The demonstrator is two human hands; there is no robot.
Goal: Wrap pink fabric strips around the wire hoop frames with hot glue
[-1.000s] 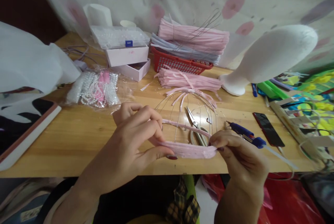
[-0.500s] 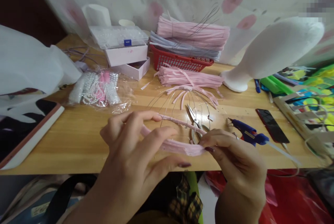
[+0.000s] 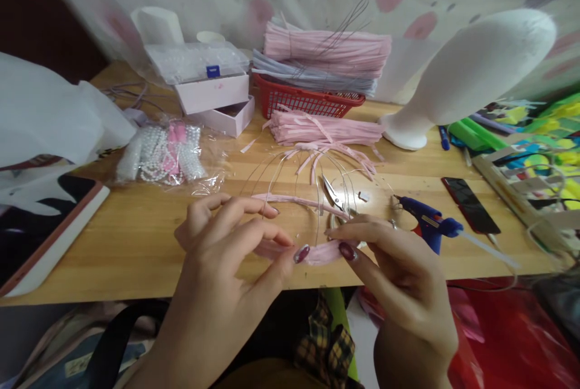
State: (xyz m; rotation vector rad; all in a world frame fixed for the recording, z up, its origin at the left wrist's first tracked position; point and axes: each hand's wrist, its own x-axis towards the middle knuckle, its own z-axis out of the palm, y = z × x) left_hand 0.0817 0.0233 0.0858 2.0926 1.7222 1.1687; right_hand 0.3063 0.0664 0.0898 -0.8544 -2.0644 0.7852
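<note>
A pink fabric-wrapped ring (image 3: 321, 254) with thin wires arching up from it sits between my hands, over the table's front edge. My left hand (image 3: 235, 256) pinches the ring's near side between thumb and index finger, the other fingers spread. Thumb and fingers of my right hand (image 3: 394, 268) close on the near band further right. Behind the ring lie open-bladed scissors (image 3: 333, 193), their handles partly hidden by my right hand. Right of them rests a blue glue gun (image 3: 428, 220) with a glue stick in its back.
Bundles of pink strips (image 3: 324, 128) lie before a red basket (image 3: 308, 99). A white mannequin head (image 3: 480, 69) stands at the back right, a phone (image 3: 471, 205) nearer. Bagged pearl beads (image 3: 167, 153), pale boxes (image 3: 217, 94) and a tablet-like device (image 3: 49, 226) occupy the left.
My left thumb and index finger have come together on the ring's near band; before, the thumb was apart from it. The ring now sits tilted differently, with its wires standing higher.
</note>
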